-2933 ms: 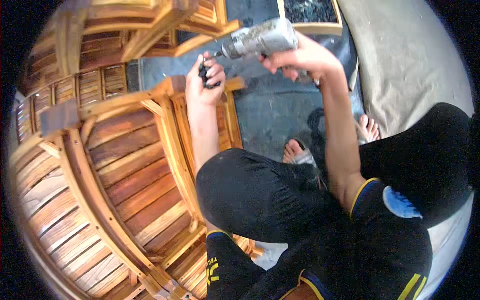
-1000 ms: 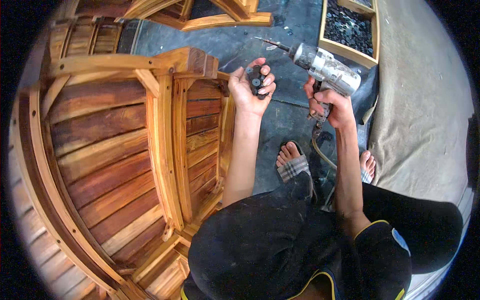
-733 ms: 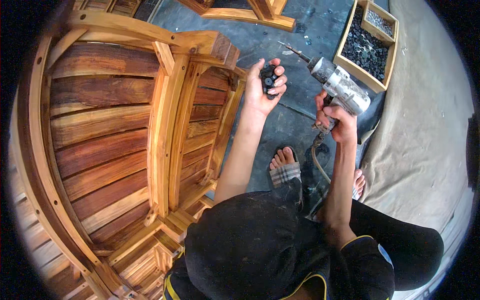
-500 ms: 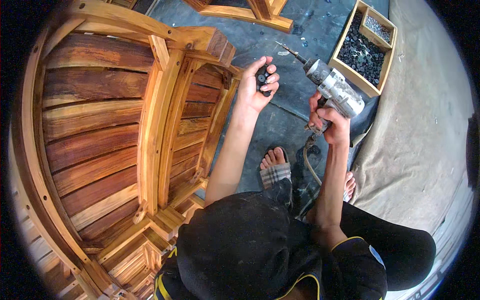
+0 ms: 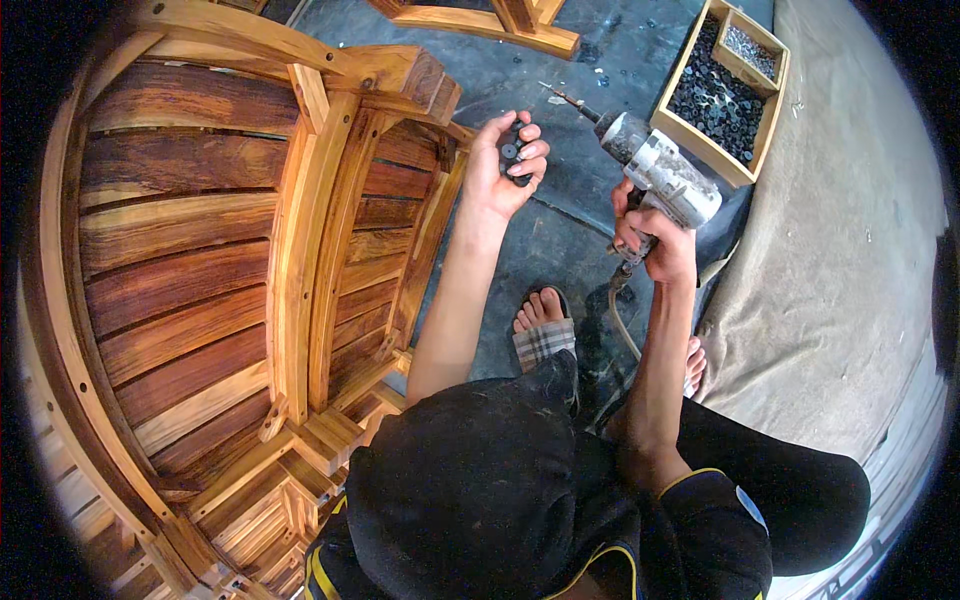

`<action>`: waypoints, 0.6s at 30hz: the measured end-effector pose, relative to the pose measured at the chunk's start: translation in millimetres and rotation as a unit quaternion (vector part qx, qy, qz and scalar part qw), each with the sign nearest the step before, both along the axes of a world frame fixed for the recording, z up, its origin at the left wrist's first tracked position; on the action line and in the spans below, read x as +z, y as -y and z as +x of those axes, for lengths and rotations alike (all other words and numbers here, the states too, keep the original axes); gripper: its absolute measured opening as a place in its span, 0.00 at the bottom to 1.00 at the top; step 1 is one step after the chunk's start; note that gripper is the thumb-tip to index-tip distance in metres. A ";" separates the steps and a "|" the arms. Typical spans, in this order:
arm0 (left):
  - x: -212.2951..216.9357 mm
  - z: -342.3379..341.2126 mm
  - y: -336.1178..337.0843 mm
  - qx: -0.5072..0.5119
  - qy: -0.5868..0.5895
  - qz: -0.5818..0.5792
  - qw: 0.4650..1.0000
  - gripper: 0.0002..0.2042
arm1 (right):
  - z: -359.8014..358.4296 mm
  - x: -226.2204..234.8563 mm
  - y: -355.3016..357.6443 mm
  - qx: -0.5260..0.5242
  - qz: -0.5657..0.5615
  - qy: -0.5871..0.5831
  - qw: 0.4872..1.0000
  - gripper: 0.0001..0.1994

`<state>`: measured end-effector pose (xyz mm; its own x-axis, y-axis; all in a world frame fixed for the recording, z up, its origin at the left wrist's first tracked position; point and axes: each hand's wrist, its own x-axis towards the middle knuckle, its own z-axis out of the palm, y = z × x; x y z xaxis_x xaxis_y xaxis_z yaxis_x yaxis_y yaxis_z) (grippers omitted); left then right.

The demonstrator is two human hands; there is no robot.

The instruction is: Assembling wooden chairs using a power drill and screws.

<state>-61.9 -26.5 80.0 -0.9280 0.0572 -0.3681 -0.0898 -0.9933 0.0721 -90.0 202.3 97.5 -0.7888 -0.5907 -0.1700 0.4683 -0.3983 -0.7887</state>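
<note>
My left hand point(image 5: 503, 168) is curled round several small black round plastic pieces point(image 5: 511, 152), which show between its fingers and palm. It hangs over the dark floor, just right of a wooden furniture frame point(image 5: 300, 250) with curved rails and reddish slats. To its right, my right hand point(image 5: 650, 232) grips the handle of a worn silver air screwdriver point(image 5: 668, 175). The tool's long thin bit point(image 5: 570, 100) points up and left, free of any wood. A hose point(image 5: 618, 310) runs down from the handle.
Beyond the tool stands a wooden box point(image 5: 735, 175) of black round pieces, with a smaller compartment point(image 5: 752, 50) of small metal parts. A beige cloth point(image 5: 830, 230) covers the right side. Another wooden frame point(image 5: 490, 22) lies at the far edge. My sandalled foot point(image 5: 542, 325) is below my hands.
The whole view has shifted slightly. My left hand still holds the black pieces, its fingers slightly re-curled round them, and my right hand keeps hold of the air screwdriver.
</note>
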 end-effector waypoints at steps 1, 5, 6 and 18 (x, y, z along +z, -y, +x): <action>0.8 0.1 0.0 0.004 0.002 0.005 1.000 0.07 | 0.6 1.1 0.6 0.007 -0.004 0.005 1.000 0.19; 1.9 0.4 -0.4 0.011 -0.001 0.022 1.000 0.09 | 2.0 4.3 2.5 0.009 -0.012 0.013 1.000 0.18; 1.8 0.5 -0.7 0.009 -0.001 0.022 1.000 0.09 | 2.4 5.7 2.4 0.008 -0.012 0.013 1.000 0.18; 2.7 -9.2 -5.1 -0.006 -0.011 -0.027 1.000 0.09 | 2.3 7.0 -3.0 -0.006 0.018 -0.007 1.000 0.18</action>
